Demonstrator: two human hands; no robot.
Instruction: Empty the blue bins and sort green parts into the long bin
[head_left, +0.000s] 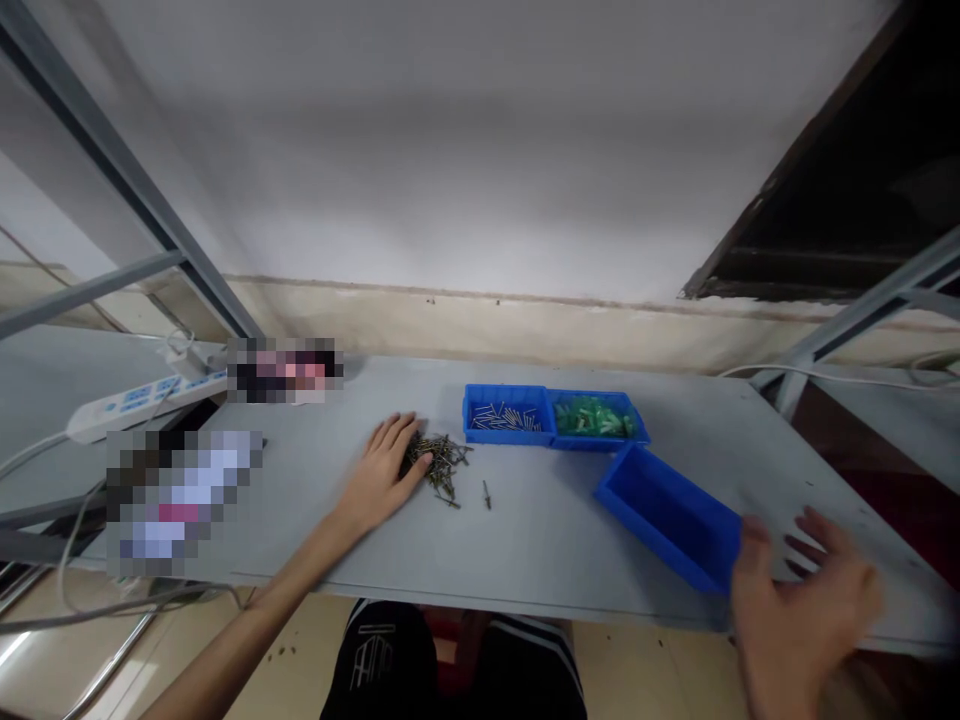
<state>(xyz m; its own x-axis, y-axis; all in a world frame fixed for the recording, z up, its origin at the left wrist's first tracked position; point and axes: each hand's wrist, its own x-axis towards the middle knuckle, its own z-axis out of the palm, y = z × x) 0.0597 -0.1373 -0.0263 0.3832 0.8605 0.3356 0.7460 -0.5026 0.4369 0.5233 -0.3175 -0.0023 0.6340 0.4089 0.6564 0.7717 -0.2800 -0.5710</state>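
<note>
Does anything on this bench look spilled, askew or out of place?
Yes. A pile of small metal pins lies loose on the table by the left hand, and one pin sits apart from it. The empty blue bin, near the blurred right hand, stands askew to the two filled bins.

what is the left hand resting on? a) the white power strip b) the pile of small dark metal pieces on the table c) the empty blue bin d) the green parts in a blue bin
b: the left hand lies flat on the grey table with its fingers touching the pile of small dark metal pieces, apart from the bin of green parts, the power strip and the empty blue bin.
</note>
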